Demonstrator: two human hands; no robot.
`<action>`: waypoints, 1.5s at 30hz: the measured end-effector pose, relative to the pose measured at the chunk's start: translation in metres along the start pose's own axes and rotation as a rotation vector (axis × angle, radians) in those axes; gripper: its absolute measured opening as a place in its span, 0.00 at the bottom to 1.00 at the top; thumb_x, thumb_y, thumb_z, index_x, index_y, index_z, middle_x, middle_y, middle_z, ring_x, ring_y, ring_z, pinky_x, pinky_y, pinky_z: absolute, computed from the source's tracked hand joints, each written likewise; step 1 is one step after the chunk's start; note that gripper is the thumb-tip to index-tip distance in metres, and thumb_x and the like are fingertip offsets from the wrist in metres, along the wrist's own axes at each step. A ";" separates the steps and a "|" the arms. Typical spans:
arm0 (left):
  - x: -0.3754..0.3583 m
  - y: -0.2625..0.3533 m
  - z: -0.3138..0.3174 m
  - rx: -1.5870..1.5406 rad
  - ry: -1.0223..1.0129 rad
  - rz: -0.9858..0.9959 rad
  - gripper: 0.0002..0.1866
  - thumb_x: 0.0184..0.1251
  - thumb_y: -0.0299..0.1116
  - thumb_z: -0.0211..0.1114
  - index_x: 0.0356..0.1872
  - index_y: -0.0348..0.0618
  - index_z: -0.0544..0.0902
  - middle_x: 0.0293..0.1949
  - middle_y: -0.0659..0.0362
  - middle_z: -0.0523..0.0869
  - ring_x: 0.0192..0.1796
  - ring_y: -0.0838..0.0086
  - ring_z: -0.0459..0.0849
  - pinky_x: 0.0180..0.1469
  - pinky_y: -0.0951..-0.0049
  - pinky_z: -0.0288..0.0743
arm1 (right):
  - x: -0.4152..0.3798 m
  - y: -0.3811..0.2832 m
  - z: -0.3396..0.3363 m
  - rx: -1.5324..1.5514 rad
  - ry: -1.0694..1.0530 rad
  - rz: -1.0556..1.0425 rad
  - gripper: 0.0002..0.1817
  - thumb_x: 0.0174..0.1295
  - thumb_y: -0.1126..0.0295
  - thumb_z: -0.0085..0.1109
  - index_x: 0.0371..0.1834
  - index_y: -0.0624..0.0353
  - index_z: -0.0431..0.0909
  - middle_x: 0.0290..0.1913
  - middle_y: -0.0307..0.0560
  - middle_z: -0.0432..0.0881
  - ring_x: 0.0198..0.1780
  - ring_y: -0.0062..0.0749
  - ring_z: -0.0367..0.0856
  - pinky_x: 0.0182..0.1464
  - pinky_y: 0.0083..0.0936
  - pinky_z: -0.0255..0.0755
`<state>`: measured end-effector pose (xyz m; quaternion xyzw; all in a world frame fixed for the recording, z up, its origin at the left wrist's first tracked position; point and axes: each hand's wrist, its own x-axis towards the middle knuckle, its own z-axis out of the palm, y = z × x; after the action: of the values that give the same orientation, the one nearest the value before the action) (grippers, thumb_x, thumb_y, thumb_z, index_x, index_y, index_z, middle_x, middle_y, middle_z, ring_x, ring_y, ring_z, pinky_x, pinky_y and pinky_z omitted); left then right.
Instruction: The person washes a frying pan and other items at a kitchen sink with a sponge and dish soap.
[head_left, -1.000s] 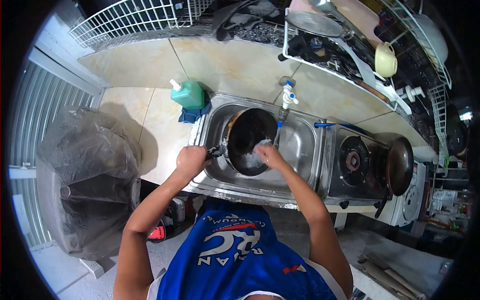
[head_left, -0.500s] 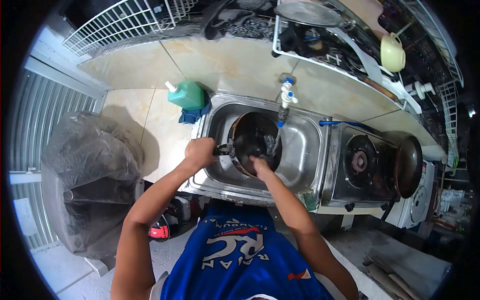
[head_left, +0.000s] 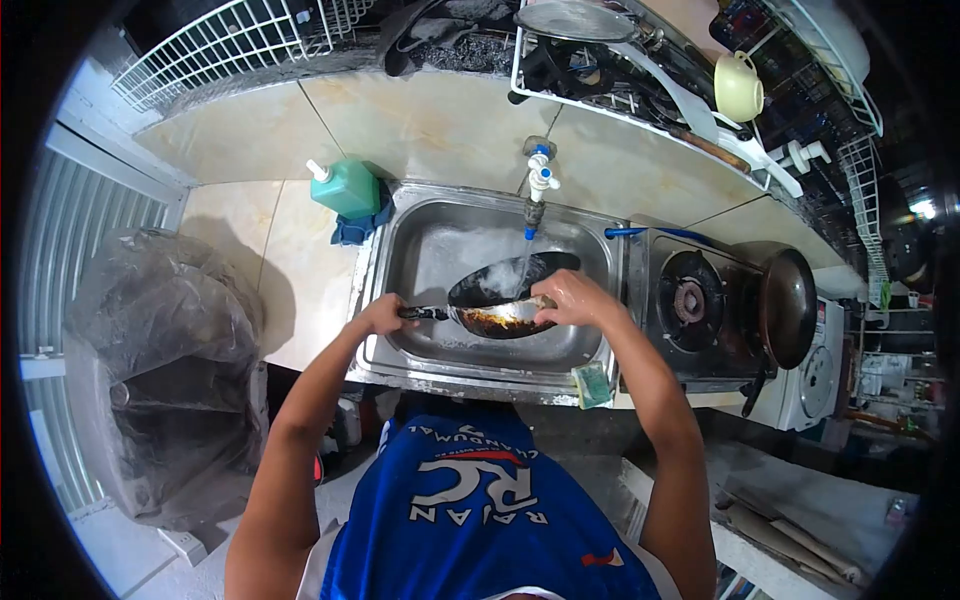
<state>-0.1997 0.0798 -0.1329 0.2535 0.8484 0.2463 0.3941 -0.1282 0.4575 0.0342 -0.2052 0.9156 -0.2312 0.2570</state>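
Note:
A dark frying pan (head_left: 492,322) is tilted steeply in the metal sink (head_left: 440,372), its scorched brown-and-yellow underside partly facing me. My left hand (head_left: 382,314) is closed round its black handle (head_left: 424,312). At the pan's far right side, my right hand (head_left: 578,298) grips the rim, fingers curled over the edge. Water runs from the white and blue faucet (head_left: 540,180) into the pan's dark inner face, where it splashes white. A green and yellow sponge (head_left: 592,385) lies on the sink's front right corner, near my right forearm.
A green pump bottle (head_left: 346,188) stands on a blue cloth left of the sink. To the right is a gas stove (head_left: 690,300) with another pan (head_left: 788,308) beside its burner. A dish rack (head_left: 640,110) hangs above. A plastic-covered object (head_left: 165,370) is at left.
The pan has gone from lying open-side up to tilted on edge. My right hand has moved from inside the pan to its right rim. The left still holds the handle.

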 end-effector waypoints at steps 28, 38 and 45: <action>0.194 0.148 0.097 -0.012 0.400 0.001 0.13 0.50 0.25 0.64 0.40 0.39 0.81 0.38 0.43 0.85 0.44 0.49 0.84 0.50 0.54 0.78 | -0.077 -0.086 -0.018 -0.665 -0.001 0.484 0.07 0.52 0.71 0.61 0.35 0.53 0.81 0.35 0.44 0.84 0.42 0.38 0.83 0.50 0.37 0.67; 0.224 0.145 0.135 0.038 0.172 -0.165 0.17 0.60 0.34 0.63 0.52 0.49 0.81 0.53 0.48 0.82 0.56 0.51 0.81 0.56 0.55 0.77 | -0.048 -0.118 -0.010 -0.797 -0.074 0.512 0.04 0.53 0.71 0.60 0.30 0.52 0.83 0.30 0.45 0.85 0.39 0.36 0.84 0.51 0.35 0.68; 0.252 0.146 0.164 -0.300 0.271 0.153 0.16 0.63 0.39 0.63 0.50 0.46 0.80 0.50 0.49 0.84 0.53 0.50 0.82 0.52 0.57 0.78 | -0.005 -0.152 -0.017 -0.805 -0.103 0.447 0.03 0.50 0.71 0.62 0.23 0.52 0.85 0.25 0.46 0.85 0.33 0.36 0.85 0.47 0.34 0.70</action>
<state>-0.1771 0.3823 -0.2730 0.2203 0.8256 0.4310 0.2900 -0.0947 0.3417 0.1292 -0.0974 0.9403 0.2144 0.2457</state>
